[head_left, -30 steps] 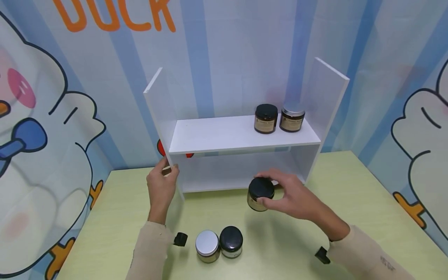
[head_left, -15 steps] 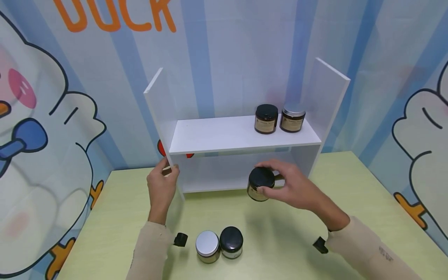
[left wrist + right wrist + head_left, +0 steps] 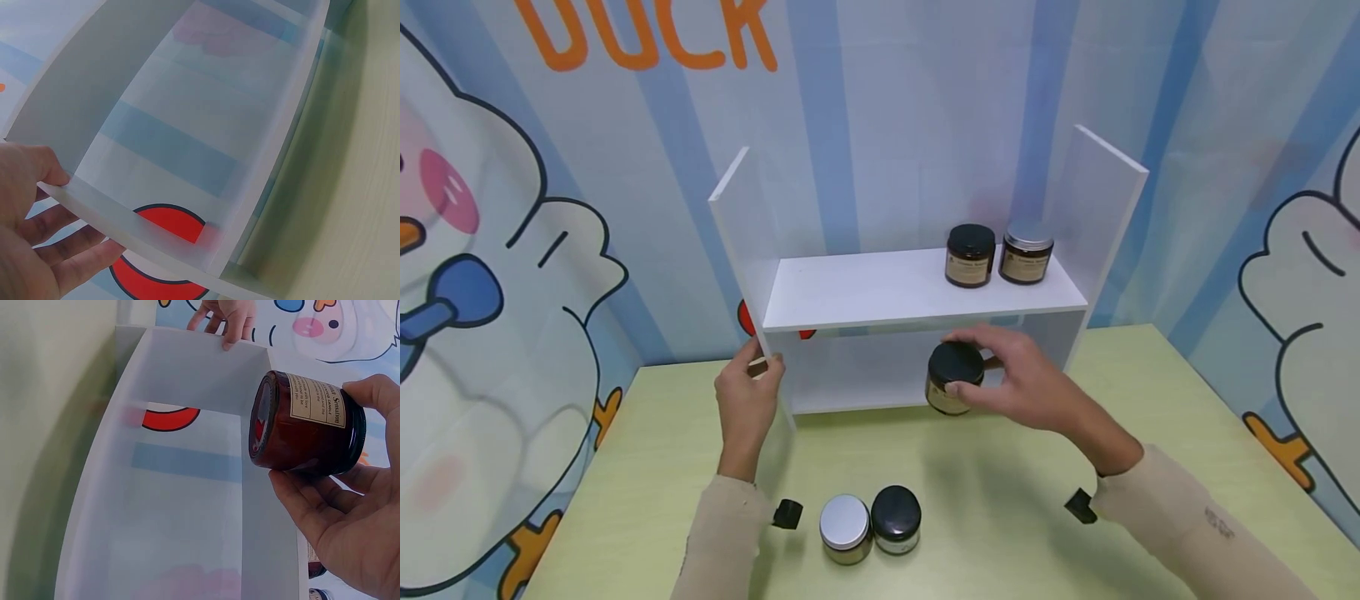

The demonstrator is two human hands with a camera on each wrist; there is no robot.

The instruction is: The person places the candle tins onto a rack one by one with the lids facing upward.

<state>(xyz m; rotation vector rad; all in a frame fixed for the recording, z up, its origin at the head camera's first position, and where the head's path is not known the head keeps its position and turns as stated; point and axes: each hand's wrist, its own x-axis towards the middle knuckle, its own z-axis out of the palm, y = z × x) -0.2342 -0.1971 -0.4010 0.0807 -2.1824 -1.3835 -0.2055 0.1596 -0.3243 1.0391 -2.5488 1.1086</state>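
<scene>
A dark amber candle jar with a black lid and a paper label is gripped between the thumb and fingers of my right hand. It hangs in the air before the lower opening of a white two-tier shelf; the right wrist view shows its label reading "candle". My left hand holds the shelf's left side panel, thumb on the inner face and fingers outside, as the left wrist view confirms. On the upper board stand a black-lidded jar and a silver-lidded jar, both toward the right.
On the pale green table, in front of the shelf, a silver-lidded jar and a black-lidded jar stand side by side. A striped cartoon backdrop rises behind the shelf.
My right hand has raised the candle jar and carried it forward, toward the shelf's lower opening. The left hand keeps its hold on the side panel, and the other jars stay put.
</scene>
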